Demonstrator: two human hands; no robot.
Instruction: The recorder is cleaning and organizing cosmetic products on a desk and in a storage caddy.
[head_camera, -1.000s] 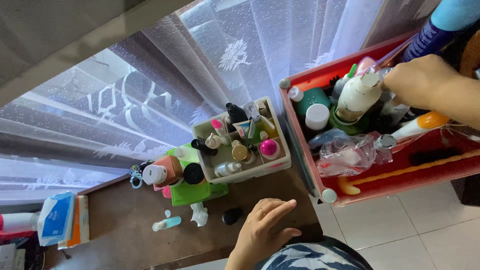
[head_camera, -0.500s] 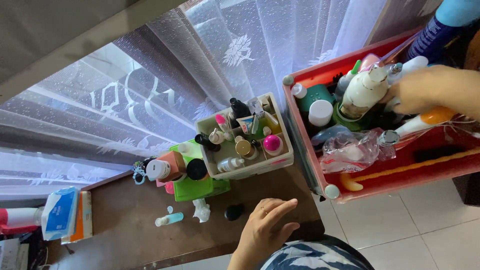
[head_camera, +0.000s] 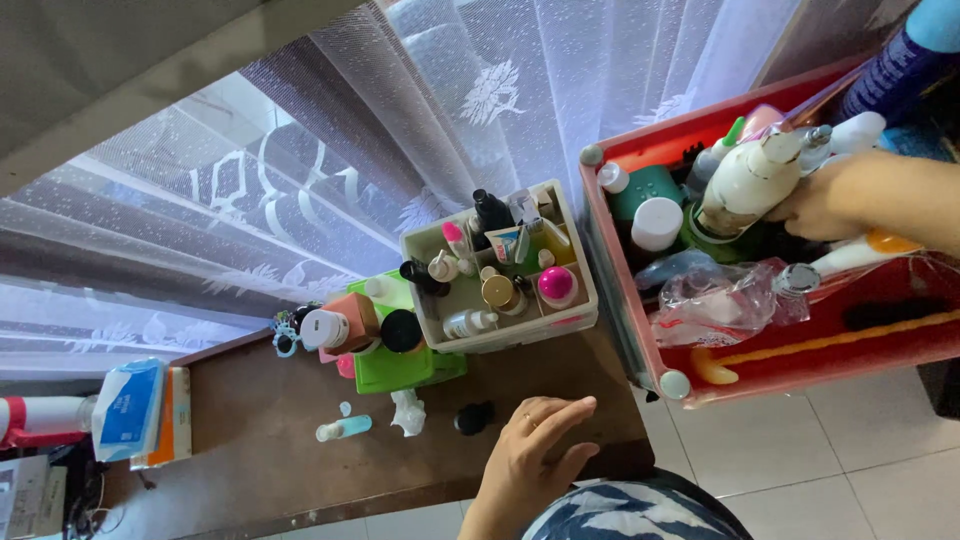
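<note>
My left hand (head_camera: 535, 450) lies flat on the brown table (head_camera: 250, 460) near its right corner, fingers slightly spread and holding nothing. A small black cap (head_camera: 472, 417) sits just left of it. My right hand (head_camera: 850, 195) reaches into the red cart (head_camera: 800, 372) among crowded bottles. Its fingers press against the side of a tilted cream-white bottle (head_camera: 745, 180). Other items hide whether they close around anything.
A white organizer box (head_camera: 500, 335) full of small cosmetic bottles stands on the table beside a green box (head_camera: 400, 370). A small teal bottle (head_camera: 345, 428), a crumpled white scrap (head_camera: 408, 412) and a tissue pack (head_camera: 130, 410) lie further left. Lace curtain (head_camera: 400, 120) hangs behind.
My right hand has slid from the top of the cream-white bottle to its right side and lower into the cart; the bottle leans more. The left hand has stayed put.
</note>
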